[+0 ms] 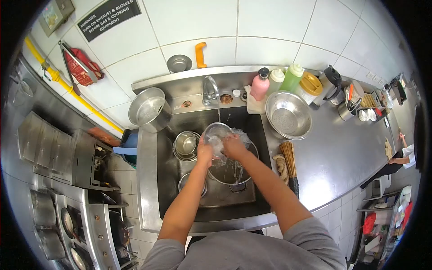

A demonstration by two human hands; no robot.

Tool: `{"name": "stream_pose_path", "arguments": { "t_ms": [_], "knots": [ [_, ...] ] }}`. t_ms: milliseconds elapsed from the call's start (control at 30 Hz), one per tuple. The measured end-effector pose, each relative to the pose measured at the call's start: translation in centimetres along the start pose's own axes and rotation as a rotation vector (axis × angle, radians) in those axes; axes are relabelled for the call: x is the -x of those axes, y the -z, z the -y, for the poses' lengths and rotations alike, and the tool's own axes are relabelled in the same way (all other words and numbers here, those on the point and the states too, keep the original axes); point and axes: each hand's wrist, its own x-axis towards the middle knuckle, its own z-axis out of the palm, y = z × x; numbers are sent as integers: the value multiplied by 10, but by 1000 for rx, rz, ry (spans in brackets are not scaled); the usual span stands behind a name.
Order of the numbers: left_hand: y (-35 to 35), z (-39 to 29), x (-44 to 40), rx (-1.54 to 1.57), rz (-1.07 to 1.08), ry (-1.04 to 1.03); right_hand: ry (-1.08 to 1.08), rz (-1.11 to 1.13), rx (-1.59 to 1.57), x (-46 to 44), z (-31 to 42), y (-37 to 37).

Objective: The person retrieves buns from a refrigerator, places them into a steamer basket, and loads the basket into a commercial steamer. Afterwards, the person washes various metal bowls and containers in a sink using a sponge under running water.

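My left hand (206,152) grips the side of a round, see-through or shiny bowl (217,129), tilted under the running tap (210,93). At the bowl's right side, my right hand (234,147) is closed on crumpled clear plastic (243,137); its fingertips are partly hidden. Water runs down past both hands into a large metal pot or basin (230,182) standing in the sink (216,201). Left of my hands, small metal bowls (186,143) sit nested in the sink. Another round metal container (185,183) lies below them, partly covered by my left forearm.
A tall metal pot (150,110) stands on the sink's left corner. To the right are a metal colander (288,115), a stick brush (288,157), a pink pump bottle (259,84) and squeeze bottles (293,77). Another person (407,155) stands far right. A stove (76,234) is at lower left.
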Motion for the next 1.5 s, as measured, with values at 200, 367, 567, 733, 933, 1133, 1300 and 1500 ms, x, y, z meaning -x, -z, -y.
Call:
{"name": "stream_pose_path", "arguments": {
  "t_ms": [200, 367, 567, 733, 933, 1133, 1300, 1500],
  "knots": [
    [-12, 4, -14, -74, 100, 152, -120, -243, -120, -35, 0, -7],
    [21, -17, -25, -132, 113, 121, 270, -15, -346, -9, -13, -9],
    [-10, 2, -26, -99, 81, 104, -67, -184, -118, -34, 4, 13],
    [32, -10, -35, -132, 96, 112, 113, 23, -510, 7, 10, -10],
    [8, 11, -30, -157, 46, 78, 96, -230, -39, -19, 11, 29],
    [46, -3, -44, -189, 23, -47, 256, 136, -238, 10, 15, 31],
    [19, -45, -23, -486, 245, 121, 371, -222, 278, -11, -11, 69],
    [-23, -48, -10, -508, 194, -337, -789, -494, -555, -30, -1, 76]
  ]
}}
